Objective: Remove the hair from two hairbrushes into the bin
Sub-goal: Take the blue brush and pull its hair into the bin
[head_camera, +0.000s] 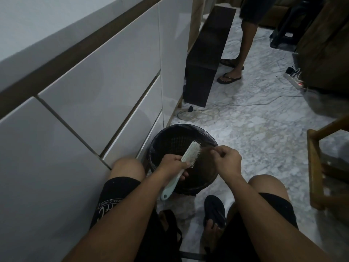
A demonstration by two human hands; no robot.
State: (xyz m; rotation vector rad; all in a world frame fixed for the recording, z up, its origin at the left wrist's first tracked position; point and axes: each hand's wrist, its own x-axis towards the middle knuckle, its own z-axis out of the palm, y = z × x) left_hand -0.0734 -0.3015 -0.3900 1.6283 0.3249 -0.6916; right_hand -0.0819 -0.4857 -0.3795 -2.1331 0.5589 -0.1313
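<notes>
The left hand (172,163) holds a pale green hairbrush (184,163) by the neck, fingers wrapped round it just below the head, so that the pins face right and the head hangs over the open mouth of the black bin (164,137). The right hand (227,160) sits just beside the pins with its thumb and forefinger closed in a pinch; thin strands of hair (206,148) run taut from the pins to that pinch, though the light is dim and it is hard to say how much hair the grip really has.

The main risk is the hair missing the bin. The right hand is near the bin's right rim, not over its middle, so strands let go there could drift onto the marble floor (264,129) beside it. A pull taken sideways rather than up along the pins could also snap the strands and leave a mat of hair stuck at the base of the pins.

The left grip is close to the head, with the handle sticking out free below the hand; a hard tug from the right could twist the brush in the fingers or drop it into the bin.

The bin stands tight against the white cupboard front (105,95) and between the person's knees, so a knock from a knee could tip it. A second brush is not in view, so that half of the task looks still to come.
</notes>
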